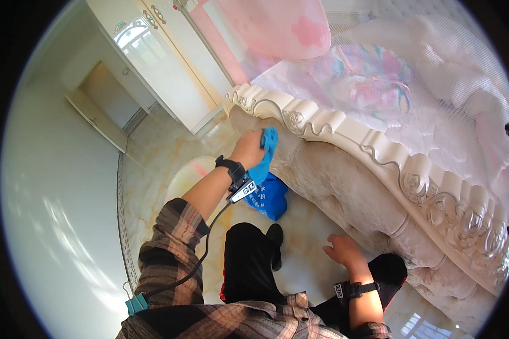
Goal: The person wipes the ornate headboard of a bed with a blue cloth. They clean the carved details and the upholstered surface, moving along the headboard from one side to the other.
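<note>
My left hand [247, 149] is closed around a blue cloth [268, 152], which hangs down from the fist beside the tufted, upholstered footboard [322, 169] of a bed. A carved cream rail with silver trim [348, 131] runs along the footboard's top. Low over my knee, close to the footboard's lower part, my right hand [342, 250] holds nothing, its fingers loosely curled and apart. Below the cloth, a blue bag with white writing [271, 199] rests on the floor, partly hidden by my left wrist and the cloth.
A pale round tub or stool [182, 176] stands under my left forearm. White mesh netting [441, 84] covers the bed beyond the rail. At the upper left are a cream wardrobe [174, 63] and an open door [97, 118]. A cable [208, 241] runs from my left wrist.
</note>
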A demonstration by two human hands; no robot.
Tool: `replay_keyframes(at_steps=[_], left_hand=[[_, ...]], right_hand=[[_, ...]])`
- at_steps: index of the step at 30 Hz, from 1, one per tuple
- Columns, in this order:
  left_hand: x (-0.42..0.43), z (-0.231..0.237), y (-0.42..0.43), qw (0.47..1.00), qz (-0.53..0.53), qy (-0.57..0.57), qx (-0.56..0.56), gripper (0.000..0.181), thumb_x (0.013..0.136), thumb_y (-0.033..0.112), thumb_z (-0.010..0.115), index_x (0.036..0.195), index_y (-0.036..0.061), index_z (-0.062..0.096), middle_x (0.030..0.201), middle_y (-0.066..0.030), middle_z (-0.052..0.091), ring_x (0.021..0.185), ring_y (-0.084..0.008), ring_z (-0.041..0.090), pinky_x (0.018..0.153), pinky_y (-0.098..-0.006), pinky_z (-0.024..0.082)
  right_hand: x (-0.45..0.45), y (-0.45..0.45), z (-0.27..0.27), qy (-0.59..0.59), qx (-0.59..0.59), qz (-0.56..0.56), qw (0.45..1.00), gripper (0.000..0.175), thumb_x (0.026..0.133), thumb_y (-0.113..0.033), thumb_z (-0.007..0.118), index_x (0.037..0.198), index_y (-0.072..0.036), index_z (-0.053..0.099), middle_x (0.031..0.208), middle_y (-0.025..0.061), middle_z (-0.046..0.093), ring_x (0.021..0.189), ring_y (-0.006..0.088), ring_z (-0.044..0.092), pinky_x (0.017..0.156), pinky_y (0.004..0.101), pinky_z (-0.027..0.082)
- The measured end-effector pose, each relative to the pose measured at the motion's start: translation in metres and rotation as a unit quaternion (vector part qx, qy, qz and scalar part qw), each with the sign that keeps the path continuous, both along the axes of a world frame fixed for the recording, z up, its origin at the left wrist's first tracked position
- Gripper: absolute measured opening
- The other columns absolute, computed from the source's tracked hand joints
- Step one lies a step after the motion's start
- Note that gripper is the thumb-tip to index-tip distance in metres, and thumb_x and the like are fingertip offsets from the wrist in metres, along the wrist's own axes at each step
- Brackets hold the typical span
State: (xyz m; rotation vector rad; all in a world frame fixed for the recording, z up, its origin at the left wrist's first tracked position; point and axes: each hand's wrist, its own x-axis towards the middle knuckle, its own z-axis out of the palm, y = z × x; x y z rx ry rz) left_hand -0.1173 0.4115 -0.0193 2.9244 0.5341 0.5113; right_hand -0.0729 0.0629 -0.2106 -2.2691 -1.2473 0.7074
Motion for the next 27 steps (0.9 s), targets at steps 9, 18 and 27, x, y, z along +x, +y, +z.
replay_keyframes(at_steps=[9, 18, 27], left_hand=[[0.063, -0.052, -0.015, 0.987, 0.126, -0.084, -0.058, 0.026, 0.076, 0.004, 0.069, 0.101, -0.0011, 0.064, 0.096, -0.0271, 0.064, 0.092, -0.047, 0.062, 0.081, -0.0532, 0.051], [0.036, -0.074, -0.089, 0.976, -0.039, -0.199, -0.085, 0.026, 0.075, 0.002, 0.067, 0.1, -0.0006, 0.063, 0.097, -0.0265, 0.063, 0.09, -0.0485, 0.06, 0.08, -0.0512, 0.051], [-0.038, -0.101, -0.118, 0.953, -0.011, 0.024, -0.301, 0.027, 0.076, 0.007, 0.067, 0.102, -0.0012, 0.064, 0.1, -0.027, 0.064, 0.097, -0.0435, 0.063, 0.082, -0.045, 0.052]], right_hand=[[0.004, 0.006, -0.004, -0.009, 0.003, -0.004, 1.0, 0.033, 0.085, -0.031, 0.064, 0.102, -0.002, 0.065, 0.1, 0.0234, 0.068, 0.097, 0.0423, 0.065, 0.083, 0.0515, 0.053], [0.004, 0.006, -0.005, -0.008, -0.004, 0.002, 1.0, 0.033, 0.085, -0.031, 0.066, 0.103, -0.002, 0.065, 0.102, 0.0234, 0.068, 0.099, 0.042, 0.064, 0.084, 0.0511, 0.053], [0.0, -0.004, -0.001, 0.006, -0.001, -0.009, 1.0, 0.032, 0.086, -0.029, 0.067, 0.101, -0.001, 0.064, 0.1, 0.0248, 0.067, 0.099, 0.0432, 0.063, 0.084, 0.0525, 0.052]])
